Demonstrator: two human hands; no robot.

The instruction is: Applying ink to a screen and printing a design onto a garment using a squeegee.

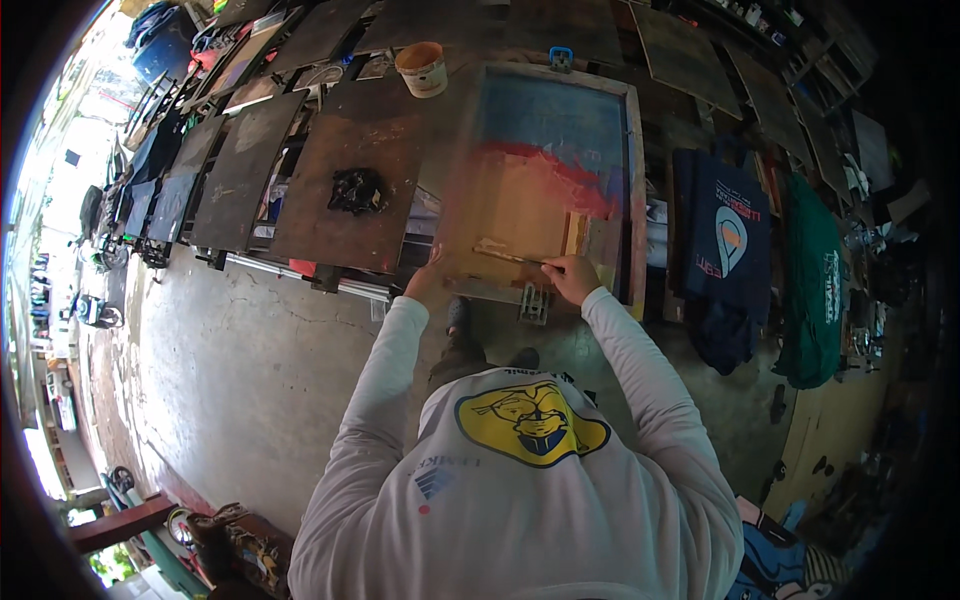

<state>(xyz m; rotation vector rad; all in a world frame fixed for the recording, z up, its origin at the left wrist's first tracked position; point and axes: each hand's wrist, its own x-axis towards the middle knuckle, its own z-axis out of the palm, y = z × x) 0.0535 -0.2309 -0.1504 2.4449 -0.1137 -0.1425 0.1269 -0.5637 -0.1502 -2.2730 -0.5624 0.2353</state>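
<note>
A screen printing frame [634,150] lies before me, its mesh blue at the far end, smeared red across the middle and yellowish nearer me. My right hand [573,279] is closed around the end of a thin, stick-like tool [500,252] that reaches leftward over the near part of the mesh. Whether the tool touches the mesh I cannot tell. At the frame's near left corner, my left hand [426,280] has its fingers closed on the edge. A metal clamp [533,303] sits at the near rail, and a blue clamp [561,59] at the far one.
Left of the frame, crumpled black plastic [357,190] lies on a brown board [340,130]. A stained white bucket [421,70] stands beyond it. Printed dark blue cloth [725,225] and green cloth [812,285] hang over boards on the right. More boards stand in rows.
</note>
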